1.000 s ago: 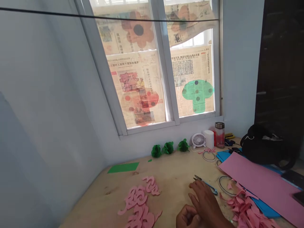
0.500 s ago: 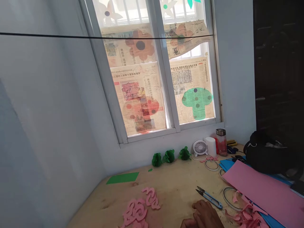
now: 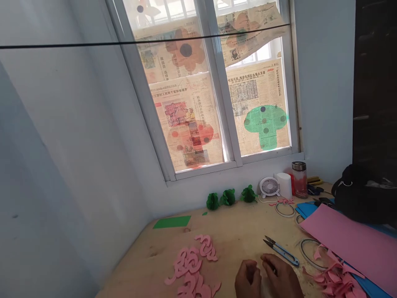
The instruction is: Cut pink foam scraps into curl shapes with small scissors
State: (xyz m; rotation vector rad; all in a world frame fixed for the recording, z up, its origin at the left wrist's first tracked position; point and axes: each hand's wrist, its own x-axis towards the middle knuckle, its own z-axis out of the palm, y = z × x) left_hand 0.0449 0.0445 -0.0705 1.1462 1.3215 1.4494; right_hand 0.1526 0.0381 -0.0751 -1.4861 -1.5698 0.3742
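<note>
At the bottom of the view, my left hand is closed, fingers curled in toward the thumb. Close beside it on the right, my right hand is also closed in a pinch. What either one holds, if anything, is too small or hidden to make out. Pale blue thread snips lie on the wooden table just beyond my right hand. Curly pink paper cut-outs are heaped left of my left hand. Pink paper scraps lie to the right of my right hand.
A large pink sheet rests over blue sheets at the right, near a black bag. Along the wall stand green paper balls, a small fan and a glass bottle. A green strip lies back left.
My left hand has come further into view, and both hands now show side by side with fingers curled. The whole scene has shifted slightly right and up in the view.
</note>
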